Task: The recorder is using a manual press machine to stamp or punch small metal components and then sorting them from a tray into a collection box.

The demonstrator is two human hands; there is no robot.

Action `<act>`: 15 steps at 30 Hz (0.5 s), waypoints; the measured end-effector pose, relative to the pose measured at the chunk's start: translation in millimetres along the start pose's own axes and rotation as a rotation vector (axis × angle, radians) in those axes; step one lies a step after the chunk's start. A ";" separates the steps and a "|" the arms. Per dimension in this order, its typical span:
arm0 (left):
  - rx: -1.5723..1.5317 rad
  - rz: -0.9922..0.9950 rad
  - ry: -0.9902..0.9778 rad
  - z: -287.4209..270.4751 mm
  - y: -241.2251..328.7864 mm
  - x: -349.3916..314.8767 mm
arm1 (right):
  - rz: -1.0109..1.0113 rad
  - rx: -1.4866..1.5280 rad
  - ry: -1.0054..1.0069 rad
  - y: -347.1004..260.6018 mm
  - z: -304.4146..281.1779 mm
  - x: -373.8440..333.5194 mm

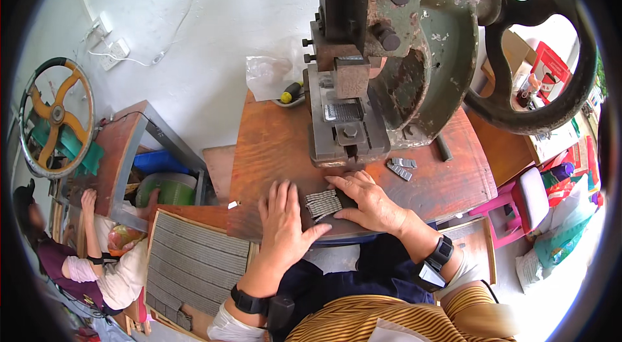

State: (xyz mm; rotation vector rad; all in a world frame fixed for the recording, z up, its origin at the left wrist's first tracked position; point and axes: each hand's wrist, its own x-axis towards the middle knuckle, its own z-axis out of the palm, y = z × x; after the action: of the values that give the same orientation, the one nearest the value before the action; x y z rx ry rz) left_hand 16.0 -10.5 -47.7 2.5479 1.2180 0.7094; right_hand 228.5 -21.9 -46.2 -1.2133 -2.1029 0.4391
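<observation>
strips (323, 204), small and grey, lie side by side in a bundle on the wooden table (265, 141), between the person's two hands and in front of the big green press (447, 76). the left hand (282, 212) is spread out beside the bundle with nothing in its grip, and its thumb points in at the near edge. the right hand (376, 205) is on the other side, bent, with its thumb and first finger apart near two corners. the hands are apart from each other (i cannot tell if the fingertips touch the strips or only lie next to them). maybe they sit this way to keep the bundle straight. a few loose pieces (400, 169) lie to the right, by the foot of the press, perhaps there to be easy to reach. under the press's square block (352, 78) is a ridged metal plate (343, 111), in a slot that likely stops it sliding. a yellow and black tool (292, 92) rests in a small dish (289, 103), maybe so it cannot roll. on the left, a wide tray (202, 322) holds long grey rows, lined up, i think, to stay tidy.
</observation>
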 end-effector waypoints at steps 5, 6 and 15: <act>0.226 -0.062 0.011 13.4 9.1 -7.5 | -0.021 -0.056 0.003 -3.4 -0.3 2.0; 0.247 -0.064 0.011 14.7 11.2 -4.9 | 0.000 -0.062 -0.002 -3.4 0.0 1.7; -0.233 0.132 0.051 5.4 -8.4 11.9 | -0.008 -0.036 -0.018 -1.6 -1.2 0.1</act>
State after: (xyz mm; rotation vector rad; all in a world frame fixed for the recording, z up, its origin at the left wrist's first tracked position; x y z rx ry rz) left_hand 19.6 4.0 -51.8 2.4448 0.9262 0.8942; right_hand 228.3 -22.7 -44.4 -1.2254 -2.1390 0.4114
